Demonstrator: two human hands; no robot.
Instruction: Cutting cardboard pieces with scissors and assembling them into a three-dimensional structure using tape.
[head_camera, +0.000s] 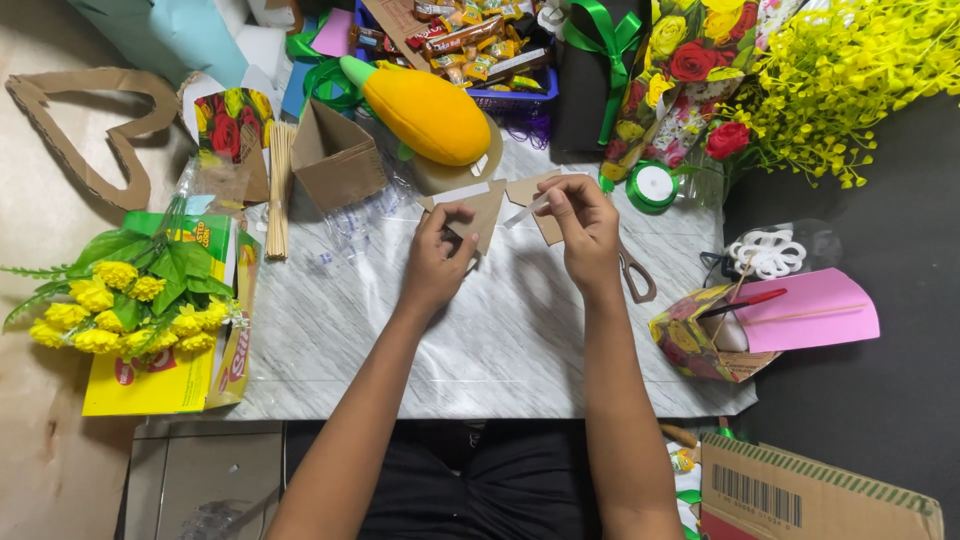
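Observation:
My left hand pinches a small brown cardboard piece above the marble-patterned tabletop. A white strip, perhaps tape, runs from that piece to the fingertips of my right hand, which grip it. A second cardboard piece lies just behind my right hand. Brown-handled scissors rest right beside my right wrist.
A yellow plush corn, an open cardboard box and wooden skewers sit at the back. Yellow artificial flowers lie on a yellow packet at left. At right are a green ribbon spool, a floral box with pink paper and flower bouquets.

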